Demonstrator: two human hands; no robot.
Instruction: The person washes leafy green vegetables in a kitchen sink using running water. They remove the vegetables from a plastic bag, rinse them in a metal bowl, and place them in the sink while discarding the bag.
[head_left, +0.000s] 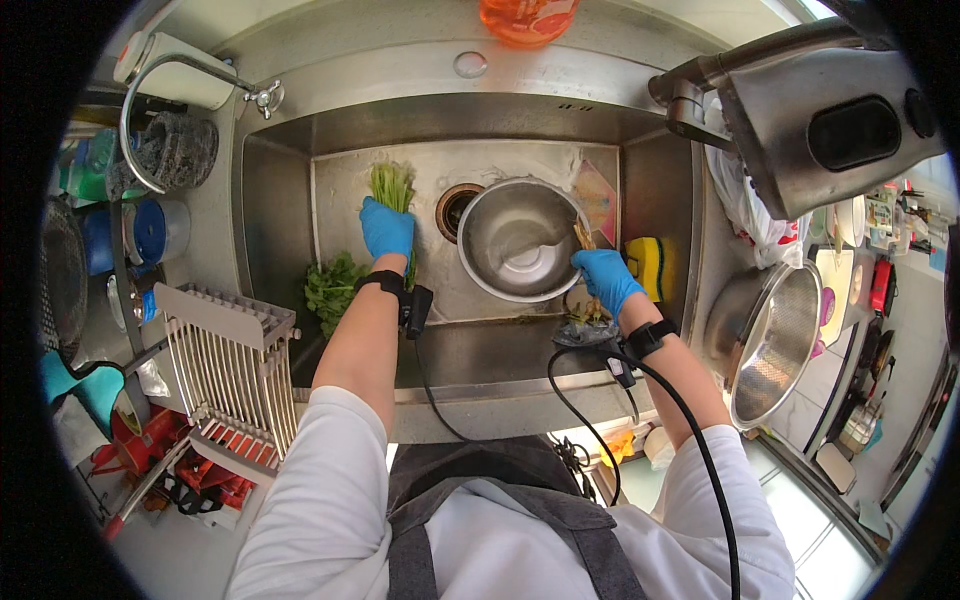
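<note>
Blue gloves cover both hands over a stainless steel sink (345, 154). My left hand (388, 229) is closed around a bunch of green stems (392, 186) at the sink's left side; leafy greens (334, 289) lie by my left forearm. Right of the drain (455, 210) sits a round metal bowl (517, 238) with what looks like a little water. My right hand (609, 279) is at the bowl's right rim, with tan, root-like pieces (584, 235) at its fingertips. More such pieces and a dark plastic bag (585, 332) lie beneath that hand. Its exact grip is partly hidden.
A yellow sponge (646, 268) rests by the sink's right wall. A folding metal rack (229, 367) stands at the left edge, under a curved faucet (127, 127). Metal bowls or strainers (776, 345) are at right. An orange bottle (528, 19) stands behind; cables (697, 427) hang by my right arm.
</note>
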